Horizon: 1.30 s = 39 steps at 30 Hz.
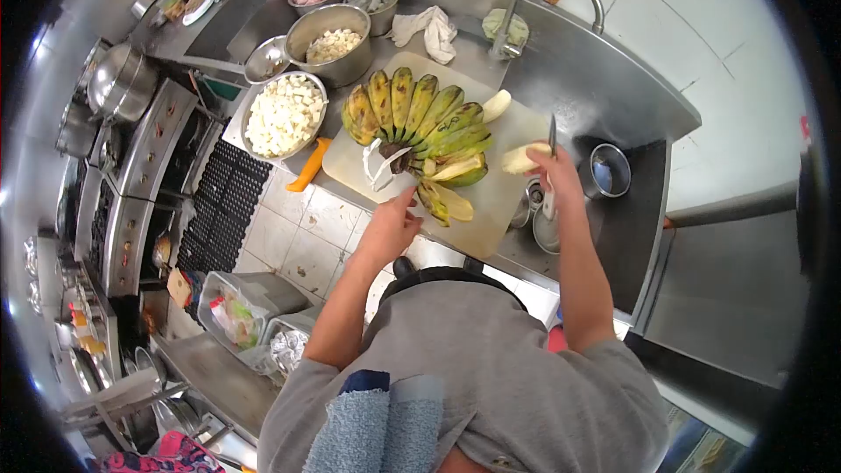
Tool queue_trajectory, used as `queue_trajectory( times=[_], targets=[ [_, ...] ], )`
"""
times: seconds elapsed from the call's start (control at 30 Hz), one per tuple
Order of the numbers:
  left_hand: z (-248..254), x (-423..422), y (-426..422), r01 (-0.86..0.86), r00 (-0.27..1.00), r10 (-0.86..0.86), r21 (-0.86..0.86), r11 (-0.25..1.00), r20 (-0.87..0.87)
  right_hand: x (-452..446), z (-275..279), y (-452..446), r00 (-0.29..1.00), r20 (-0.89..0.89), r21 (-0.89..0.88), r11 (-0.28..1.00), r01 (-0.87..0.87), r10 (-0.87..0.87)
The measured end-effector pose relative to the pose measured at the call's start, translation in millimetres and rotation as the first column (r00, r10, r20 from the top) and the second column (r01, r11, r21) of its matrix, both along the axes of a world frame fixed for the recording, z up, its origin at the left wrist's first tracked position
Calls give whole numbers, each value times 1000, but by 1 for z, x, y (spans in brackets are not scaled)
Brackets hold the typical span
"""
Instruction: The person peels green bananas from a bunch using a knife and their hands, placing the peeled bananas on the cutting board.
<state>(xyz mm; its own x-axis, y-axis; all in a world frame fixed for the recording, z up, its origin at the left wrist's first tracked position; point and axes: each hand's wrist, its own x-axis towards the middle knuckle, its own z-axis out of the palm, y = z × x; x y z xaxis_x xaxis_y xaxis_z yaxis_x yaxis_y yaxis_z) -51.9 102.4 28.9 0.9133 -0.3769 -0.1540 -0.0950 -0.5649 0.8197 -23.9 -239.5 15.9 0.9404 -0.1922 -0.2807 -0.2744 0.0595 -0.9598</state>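
Note:
A large bunch of green-yellow plantains [420, 114] lies on a pale cutting board [350, 162], with an opened peel [454, 201] at its lower end. My left hand [392, 226] is at the board's near edge, its fingers by the bunch's stem and that peel; I cannot make out anything in them. In my right hand [561, 177] is a knife [553, 133], blade pointing up, together with a peeled plantain [523, 158] held out to the left over the board's right side. Another peeled plantain [497, 105] lies at the board's far right corner.
Left of the board stand a bowl of white chunks [285, 116], a deep pot [331, 45] and smaller bowls. An orange handle [308, 166] sticks out at the board's left edge. Behind are a cloth [427, 32] and a faucet [508, 44]. Metal containers [609, 170] sit in the right sink.

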Motion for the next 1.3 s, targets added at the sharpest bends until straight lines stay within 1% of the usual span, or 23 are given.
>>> queue_trajectory(
  times=[0.03,0.1,0.13,0.2,0.23,0.27,0.3,0.37,0.4,0.47,0.5,0.6,0.7,0.8,0.9,0.93,1.0,1.03,1.07,1.1,1.17,1.2,1.3],
  targets=[
    [6,3,0,-15,993,10,40,999,114,13,-7,-9,1000,-13,-42,999,-14,13],
    [18,7,-2,-50,941,9,111,993,339,38,-10,-6,995,-82,-43,997,-63,59],
    [34,10,-13,-51,926,44,9,999,374,51,-15,-5,993,-86,-70,993,-91,85],
    [47,21,-35,29,824,-17,-12,1000,566,70,-25,-2,987,-90,-124,982,-144,133],
    [50,27,-45,72,757,-41,-21,997,652,69,-28,2,998,-28,-221,974,-53,48],
    [48,35,-55,87,749,-89,36,996,657,67,-27,8,999,39,-313,949,42,-32],
    [47,41,-65,74,740,-90,53,996,667,65,-26,10,989,111,-397,907,138,-102],
    [44,53,-86,36,720,-80,79,996,689,53,-23,7,973,221,-523,834,177,-68],
    [35,60,-93,15,746,-84,109,994,661,44,-22,8,963,268,-583,789,194,-40],
    [21,67,-103,-72,725,-58,158,985,686,22,-19,17,984,175,-399,916,47,26],
    [16,67,-107,-115,713,-47,183,976,700,12,-17,23,988,137,-291,956,-25,68],
    [9,67,-115,-209,676,0,191,959,737,-7,-11,47,980,166,-116,989,-93,112],
    [9,70,-113,-155,744,-12,191,969,668,-16,17,61,989,93,28,993,-118,115],
    [15,64,-93,-64,844,12,78,995,536,-14,28,64,985,120,148,979,-143,125],
    [14,58,-74,-47,939,121,-229,972,322,-9,13,72,927,268,82,952,-294,263],
    [10,58,-70,0,927,100,-267,964,361,-10,10,74,924,229,140,929,-343,307],
    [-8,63,-58,36,953,78,-368,929,292,-16,17,86,899,154,256,862,-437,409],
    [-16,66,-53,52,964,65,-419,906,259,-19,20,91,905,184,306,853,-423,383],
    [-11,70,-51,116,967,1,-442,890,256,-22,22,97,910,210,355,840,-411,356],
    [-6,75,-49,186,937,-56,-353,917,346,-24,26,102,916,234,403,824,-398,327],
    [4,85,-45,305,844,-191,-155,940,501,-26,35,108,954,189,368,885,-287,231],
    [7,87,-46,306,868,-191,-191,933,459,-27,39,109,970,169,347,910,-227,178],
    [18,90,-47,299,906,-211,-204,932,366,-25,46,107,960,279,217,972,-90,27]
  ],
)
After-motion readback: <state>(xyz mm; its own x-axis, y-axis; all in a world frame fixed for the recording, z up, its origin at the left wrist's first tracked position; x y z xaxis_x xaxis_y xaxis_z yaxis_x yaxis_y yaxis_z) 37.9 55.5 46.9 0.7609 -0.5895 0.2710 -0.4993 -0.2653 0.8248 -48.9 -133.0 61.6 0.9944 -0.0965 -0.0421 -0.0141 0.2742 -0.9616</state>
